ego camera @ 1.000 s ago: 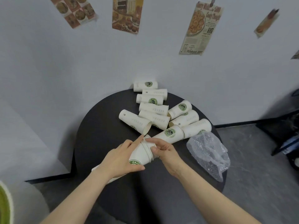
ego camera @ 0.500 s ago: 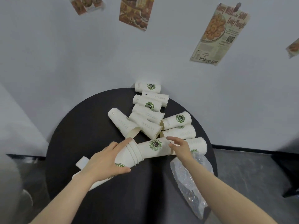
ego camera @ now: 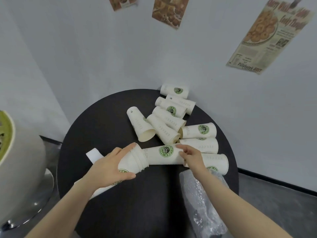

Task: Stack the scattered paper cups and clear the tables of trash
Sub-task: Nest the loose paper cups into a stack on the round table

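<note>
Two bare hands work over a round black surface (ego camera: 106, 127). Nearest: crumpled clear plastic wrap (ego camera: 204, 203) at the right front edge, under the right forearm, partly hanging over the rim.

Left hand (ego camera: 109, 167): grip wrapped around a lying stack of nested cups (ego camera: 135, 162), thumb under, fingers over the top, rims pointing right. Stack's closed end runs back under the wrist toward the front-left edge.

Right hand (ego camera: 192, 156): grip pinching the base end of a single logo cup (ego camera: 163, 154), fingers on top, thumb side hidden. That cup lies on its side, open end pushed into the stack's mouth, partly inserted.

White paper scrap (ego camera: 94, 154) lies flat just left of the left hand.

Behind and beside the right hand: three more cups on their sides, one (ego camera: 214, 162) touching the wrist, one (ego camera: 200, 145) just above it, one (ego camera: 199, 131) further back with green logo up.

Mid-surface: loose cup (ego camera: 140, 126) with open mouth facing the camera; next to it a tight row of four cups (ego camera: 169, 117) lying side by side, touching. Farthest cup (ego camera: 175, 91) sits at the back edge against the wall.

Off-surface left: a white rounded chair (ego camera: 20, 169) on a chrome base. Wall (ego camera: 68, 48) carries food posters (ego camera: 271, 35).
</note>
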